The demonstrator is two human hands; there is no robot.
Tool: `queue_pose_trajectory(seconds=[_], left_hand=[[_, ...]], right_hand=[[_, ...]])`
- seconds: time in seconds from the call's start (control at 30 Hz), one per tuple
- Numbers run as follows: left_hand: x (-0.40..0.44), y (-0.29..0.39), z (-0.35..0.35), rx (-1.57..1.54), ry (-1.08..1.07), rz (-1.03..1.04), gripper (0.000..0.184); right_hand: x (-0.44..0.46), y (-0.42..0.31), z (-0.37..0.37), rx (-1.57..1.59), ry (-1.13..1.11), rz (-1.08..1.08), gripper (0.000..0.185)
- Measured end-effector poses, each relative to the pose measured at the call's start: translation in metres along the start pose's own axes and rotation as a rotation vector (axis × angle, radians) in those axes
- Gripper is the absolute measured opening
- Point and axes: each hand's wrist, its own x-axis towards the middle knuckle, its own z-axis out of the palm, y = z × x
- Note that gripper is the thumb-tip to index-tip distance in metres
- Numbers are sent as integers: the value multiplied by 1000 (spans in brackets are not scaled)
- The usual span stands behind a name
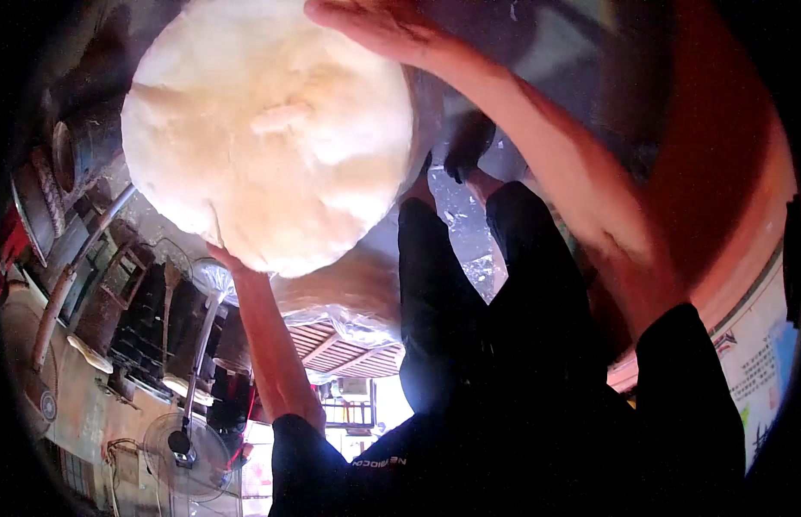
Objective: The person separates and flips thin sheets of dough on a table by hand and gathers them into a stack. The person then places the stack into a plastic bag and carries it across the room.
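Observation:
A large, round, whitish mass point(271, 138) fills the upper left, brightly lit, with a soft, lumpy, dough-like surface; its exact kind is unclear. My left hand point(226, 258) grips its lower left edge, with a digit on the rim and the other fingers hidden. At the opposite, upper right edge, my right hand point(375, 26) holds the rim with fingers reaching along it, partly cut off by the frame. Just below the mass shows a rounded tan surface point(349, 280) with clear plastic point(357, 326) along its edge.
My legs point(443, 276) and feet are beside the mass on a wet-looking dark floor point(469, 228). A standing fan point(183, 444) is at the lower left. Poles point(65, 284), a framed board point(125, 274) and assorted tools line the left. A reddish curved surface point(728, 164) borders the right.

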Motion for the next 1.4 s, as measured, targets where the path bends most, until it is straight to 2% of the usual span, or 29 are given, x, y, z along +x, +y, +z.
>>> queue_pose_trajectory(seconds=[0.07, 0.1, 0.13, 0.17, 0.2, 0.23, 0.27, 0.3, 0.33, 0.37, 0.4, 0.43, 0.5, 0.53, 0.57, 0.63, 0.67, 0.73, 0.83, 0.9, 0.97, 1.03, 1.07, 1.13, 1.2, 1.23, 1.3, 1.37, 1.4], left_hand=[[22, 1, 40, 259, 496, -53, 81], [25, -2, 34, 258, 505, -40, 81], [21, -5, 25, 121, 539, -41, 75], [17, -4, 16, -15, 570, -38, 69], [17, -1, 16, -12, 580, -19, 69], [16, -3, 22, -4, 558, -6, 69], [15, -7, 28, 2, 535, 5, 69], [16, -8, 30, 6, 509, 17, 69], [10, -18, 3, 26, 491, 35, 71], [3, -25, 0, 20, 503, 44, 71], [-3, -31, 2, -136, 288, 83, 71], [0, -30, 6, -65, 323, 89, 70], [5, -29, 18, 6, 357, 112, 69], [3, -32, 23, 20, 389, 113, 68], [-2, -35, 27, 52, 415, 111, 67], [-11, -44, 36, 131, 461, 102, 66], [-15, -49, 41, 183, 476, 104, 65], [-20, -62, 51, 357, 494, 98, 64], [-25, -83, 61, 763, 506, 101, 62], [-30, -95, 64, 1086, 490, 110, 61], [-34, -104, 70, 1397, 456, 138, 60], [-35, -108, 73, 1660, 412, 156, 58], [-35, -110, 75, 1769, 385, 160, 58], [-30, -114, 74, 1959, 329, 174, 57], [-32, -122, 62, 2094, 306, 197, 56], [-36, -131, 44, 2149, 314, 227, 57], [-42, -143, 17, 2257, 327, 287, 59], [-47, -155, 16, 2291, 319, 311, 60], [-48, -144, 35, 2110, 267, 218, 57]], right_hand=[[8, -1, -7, 89, -65, -82, 52], [11, 6, -6, 81, -77, -9, 49], [11, 2, -5, 80, -92, 70, 47], [21, -2, -5, -1, -13, 397, 43], [1, -14, -19, 18, 72, 432, 44], [-19, -1, -19, 132, 265, 358, 36], [-41, -23, -31, 314, 397, 343, 24], [-60, -1, -34, 58, 472, 151, 25], [-76, -52, -36, -74, 427, 163, 21], [-84, -70, -33, -84, 277, 148, 17], [-89, -69, -22, -17, 206, -13, 17], [-87, -77, -16, -148, 134, -205, 19], [-78, -88, 2, -301, 40, -387, 26], [-71, -90, 13, -424, 28, -376, 23], [-67, -84, 21, -416, 24, -382, 23], [-61, -75, 32, -690, 14, -325, 17], [-62, -75, 33, -645, -8, -330, 11], [-63, -73, 32, -615, 4, -361, 11], [-63, -76, 26, -595, -18, -376, 10], [-71, -88, 24, -276, 132, -331, 10], [-92, -128, -6, -70, 99, -297, 16], [-121, -163, -41, -20, 22, -426, 28], [-135, -172, -54, 17, -1, -509, 30], [-153, -193, -83, 97, -140, -543, 31], [-165, -221, -96, 118, -207, -421, 16], [-170, -233, -95, 87, -157, -354, 6], [-175, -235, -101, 69, -231, -306, 11], [-189, -201, -90, 146, -129, -132, 21], [-196, -181, -82, 183, -76, -42, 30]])
